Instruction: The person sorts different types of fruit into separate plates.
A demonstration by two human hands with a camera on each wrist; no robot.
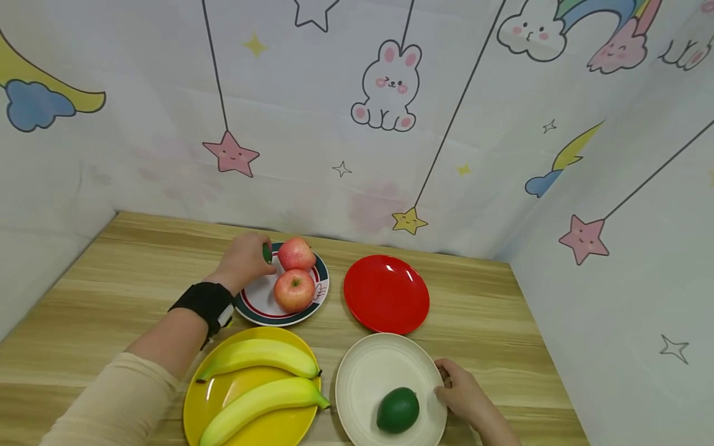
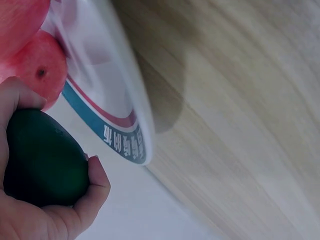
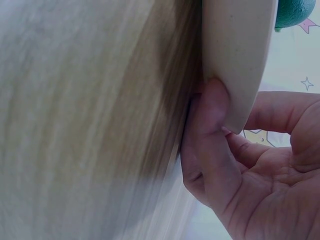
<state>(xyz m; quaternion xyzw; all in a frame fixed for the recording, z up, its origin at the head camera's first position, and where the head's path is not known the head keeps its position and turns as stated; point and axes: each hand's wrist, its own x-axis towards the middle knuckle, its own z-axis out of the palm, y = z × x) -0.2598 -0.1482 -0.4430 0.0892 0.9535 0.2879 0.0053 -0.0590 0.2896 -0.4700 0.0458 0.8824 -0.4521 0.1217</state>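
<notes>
My left hand [image 1: 248, 259] reaches over the white plate with a green and red rim [image 1: 262, 308] and grips a dark green avocado [image 1: 267, 253]. The left wrist view shows the fingers [image 2: 95, 185] curled round that avocado [image 2: 42, 160] beside the two red apples [image 2: 37, 70]. Both apples [image 1: 294, 272] lie on the plate. My right hand [image 1: 449, 384] holds the right edge of a cream plate [image 1: 368, 365] that carries a second green avocado [image 1: 398, 410]. In the right wrist view the cream plate's rim [image 3: 235, 60] sits between a fingertip [image 3: 212, 105] and the other fingers.
An empty red plate [image 1: 386, 293] lies behind the cream one. A yellow plate [image 1: 212, 396] with two bananas [image 1: 262, 378] sits at the near left. Cartoon-printed walls [image 1: 390, 124] close the wooden table [image 1: 111, 291] at the back and both sides.
</notes>
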